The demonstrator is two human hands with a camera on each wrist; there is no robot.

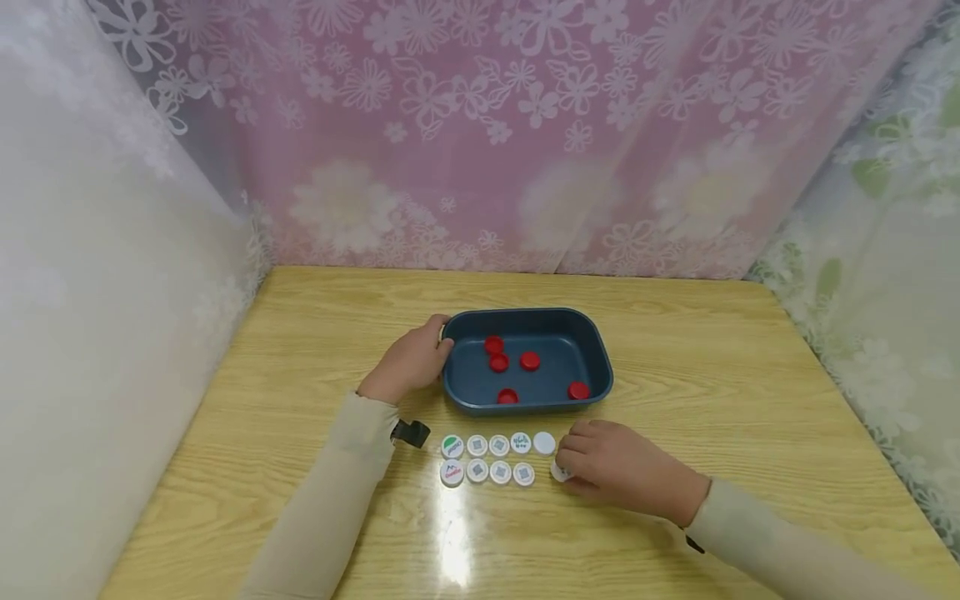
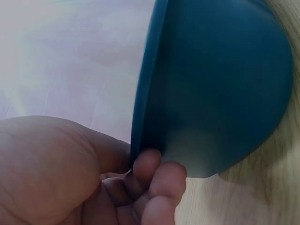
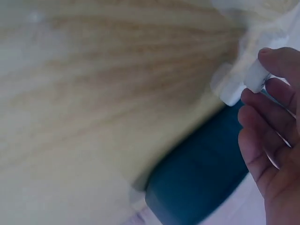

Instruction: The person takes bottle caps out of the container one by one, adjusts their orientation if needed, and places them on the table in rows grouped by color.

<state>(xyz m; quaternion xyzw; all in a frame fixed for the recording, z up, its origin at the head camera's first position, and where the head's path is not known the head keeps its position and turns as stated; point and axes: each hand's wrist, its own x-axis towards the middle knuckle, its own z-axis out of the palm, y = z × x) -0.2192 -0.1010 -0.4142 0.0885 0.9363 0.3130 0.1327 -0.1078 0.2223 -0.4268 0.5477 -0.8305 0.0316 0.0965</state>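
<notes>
Left hand (image 1: 411,360) pinches a blue tub (image 1: 465,379) by its rim, with five red caps (image 1: 530,361) inside. Right hand (image 1: 622,467) pinches a white cap (image 1: 561,472) near the right end of the front row of white caps (image 1: 500,473) on the worktop (image 1: 675,333). One cap (image 1: 452,447) has a green patch, another has red letters (image 1: 452,476), and some have grey squares (image 1: 477,471). The words are too small to read.
</notes>
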